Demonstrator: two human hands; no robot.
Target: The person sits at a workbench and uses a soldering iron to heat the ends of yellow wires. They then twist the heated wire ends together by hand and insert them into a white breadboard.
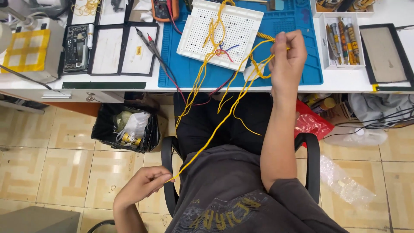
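Two hands share one length of yellow wire (215,129), drawn taut on a diagonal across the lap. Nearest the camera, at the lower left of the frame, the left hand (140,186) pinches the wire's end between thumb and fingers, out beside the chair arm (169,172). The wire climbs to the right hand (286,58) at the upper right, which is closed on a loose bunch of yellow strands at the desk edge. To draw the wire well, I judge both pinches should stay firm and the pull run along the line, so that no slack loop snags the hanging strands. Beyond, more yellow wire trails over the white perforated board (222,32), which lies on the blue work mat (302,64) at upper centre. A black waste bin (125,127) sits under the desk at left.
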